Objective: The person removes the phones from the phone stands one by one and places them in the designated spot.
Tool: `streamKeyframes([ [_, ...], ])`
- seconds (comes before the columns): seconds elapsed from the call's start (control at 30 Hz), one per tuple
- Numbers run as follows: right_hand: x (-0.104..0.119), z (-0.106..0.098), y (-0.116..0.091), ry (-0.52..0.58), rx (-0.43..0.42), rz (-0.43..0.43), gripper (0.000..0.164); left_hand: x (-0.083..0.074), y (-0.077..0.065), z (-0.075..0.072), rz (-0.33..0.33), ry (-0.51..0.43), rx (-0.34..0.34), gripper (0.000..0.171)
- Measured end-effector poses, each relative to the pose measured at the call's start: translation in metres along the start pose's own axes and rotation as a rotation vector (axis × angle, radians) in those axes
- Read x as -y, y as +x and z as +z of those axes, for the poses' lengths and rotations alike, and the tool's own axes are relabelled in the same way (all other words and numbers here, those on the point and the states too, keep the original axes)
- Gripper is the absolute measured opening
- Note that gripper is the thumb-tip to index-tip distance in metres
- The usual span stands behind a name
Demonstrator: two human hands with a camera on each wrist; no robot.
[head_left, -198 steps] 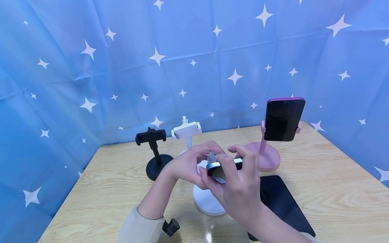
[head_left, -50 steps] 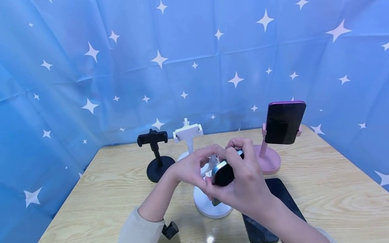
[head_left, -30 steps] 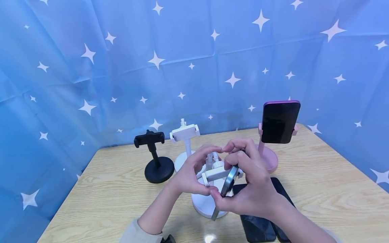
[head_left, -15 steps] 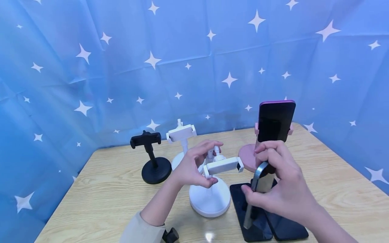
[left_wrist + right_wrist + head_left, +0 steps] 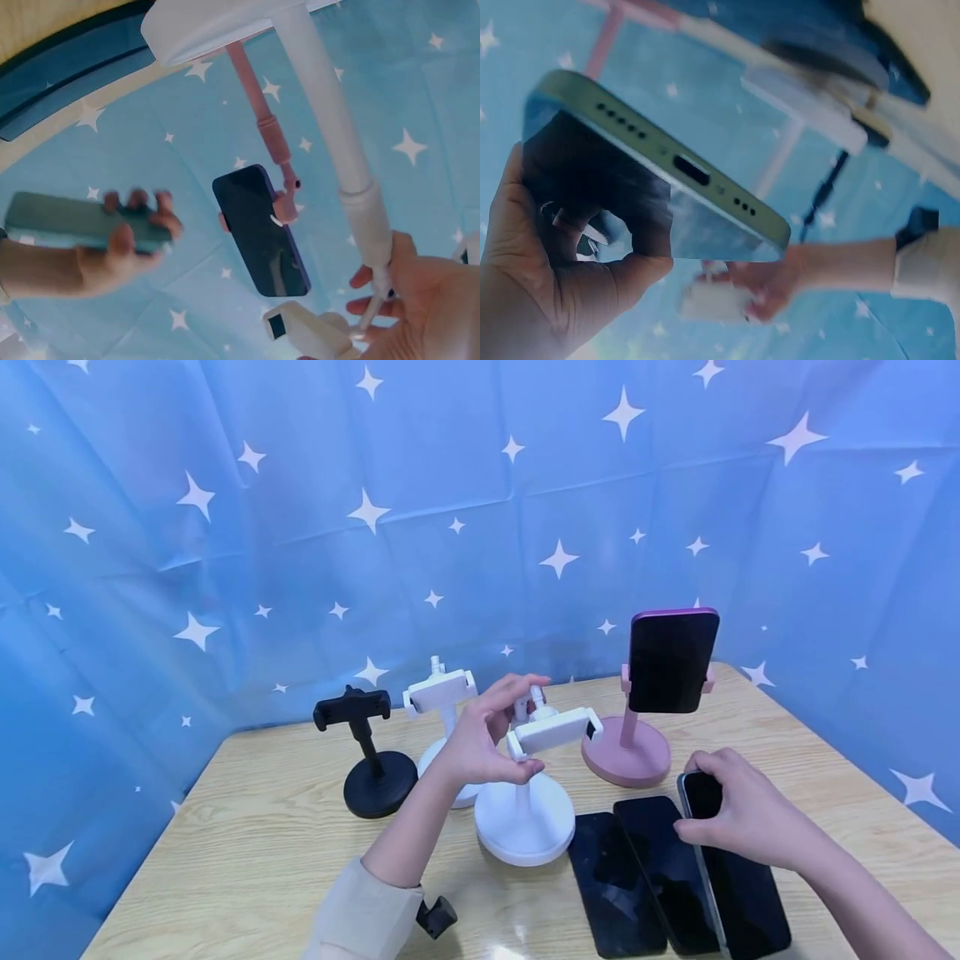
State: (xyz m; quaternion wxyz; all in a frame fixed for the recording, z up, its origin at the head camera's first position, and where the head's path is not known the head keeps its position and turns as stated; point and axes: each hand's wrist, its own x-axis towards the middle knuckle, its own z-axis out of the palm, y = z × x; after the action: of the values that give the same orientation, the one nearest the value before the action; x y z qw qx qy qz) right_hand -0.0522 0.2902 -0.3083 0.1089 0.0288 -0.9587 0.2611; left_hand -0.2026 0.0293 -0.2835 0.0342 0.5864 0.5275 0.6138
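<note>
My left hand (image 5: 483, 739) grips a white phone stand (image 5: 525, 822) near the top of its post, beside its clamp head (image 5: 555, 732). The stand's round base looks slightly tilted. At the right, my right hand (image 5: 750, 814) holds a phone (image 5: 742, 893) by its edges, thumb on one side and fingers on the other. In the right wrist view its pale green edge (image 5: 660, 154) with the charging port shows. Beside it two dark phones, one at left (image 5: 615, 885) and one in the middle (image 5: 660, 860), lie on the table.
A pink stand (image 5: 626, 752) holding a purple-edged phone (image 5: 672, 660) stands behind at right. Another white stand (image 5: 440, 691) and a black stand (image 5: 380, 783) stand at left on the wooden table (image 5: 225, 852). A starry blue curtain (image 5: 450, 560) hangs behind.
The phone in my right hand has moved away from the white stand's clamp, rightward to beside the two dark phones. My left hand stays on the white stand, which has risen slightly.
</note>
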Motion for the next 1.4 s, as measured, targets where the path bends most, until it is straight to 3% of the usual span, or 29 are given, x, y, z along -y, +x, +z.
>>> streamKeyframes([
  [0.27, -0.042, 0.005, 0.002, 0.066, 0.162, 0.074, 0.026, 0.011, 0.01, 0.002, -0.028, 0.051, -0.041, 0.073],
  [0.57, -0.067, 0.012, 0.004, 0.14, 0.266, 0.138, 0.026, 0.024, 0.027, 0.005, -0.061, 0.124, -0.099, 0.073],
  [0.77, -0.072, 0.016, 0.005, 0.156, 0.281, 0.17, 0.025, 0.033, 0.035, 0.005, -0.092, 0.179, -0.142, 0.073],
  [1.0, -0.078, 0.02, 0.006, 0.159, 0.273, 0.2, 0.025, 0.046, 0.043, 0.006, -0.075, 0.213, -0.174, 0.071],
  [1.23, -0.08, 0.023, 0.006, 0.149, 0.263, 0.214, 0.026, 0.023, 0.048, 0.014, -0.096, 0.267, -0.2, 0.067],
  [1.4, -0.081, 0.024, 0.006, 0.155, 0.263, 0.207, 0.025, 0.028, 0.05, 0.014, -0.125, 0.285, -0.207, 0.067],
])
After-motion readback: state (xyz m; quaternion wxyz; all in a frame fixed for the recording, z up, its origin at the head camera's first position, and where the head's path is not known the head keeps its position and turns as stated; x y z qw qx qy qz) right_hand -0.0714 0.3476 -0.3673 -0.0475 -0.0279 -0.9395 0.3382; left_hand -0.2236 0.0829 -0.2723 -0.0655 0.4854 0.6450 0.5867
